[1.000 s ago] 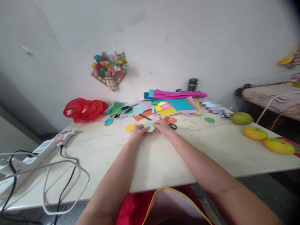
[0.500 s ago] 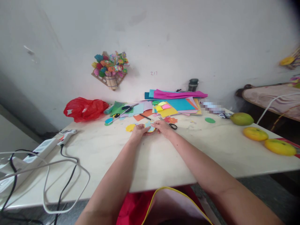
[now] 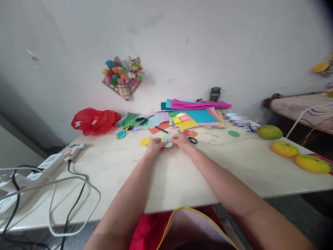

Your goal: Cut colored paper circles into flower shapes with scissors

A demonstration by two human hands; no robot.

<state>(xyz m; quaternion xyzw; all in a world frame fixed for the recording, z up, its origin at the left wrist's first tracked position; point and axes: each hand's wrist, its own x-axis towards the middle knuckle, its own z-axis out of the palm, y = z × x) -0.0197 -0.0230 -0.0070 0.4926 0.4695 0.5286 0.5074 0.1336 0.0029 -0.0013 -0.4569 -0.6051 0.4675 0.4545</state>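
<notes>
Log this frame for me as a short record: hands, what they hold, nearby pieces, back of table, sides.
Left hand: pinching light-blue paper piece
Right hand: pinching the same piece
Near left hand: yellow paper piece
Near right hand: scissors, orange-red flower cutout
Back: magenta sheet
Left side: power strip
Right side: three fruits

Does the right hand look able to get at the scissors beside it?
Probably yes: the scissors lie nearby, and their black handle looks uncovered. But the right hand pinches light-blue paper, so letting go first seems needed.
</notes>
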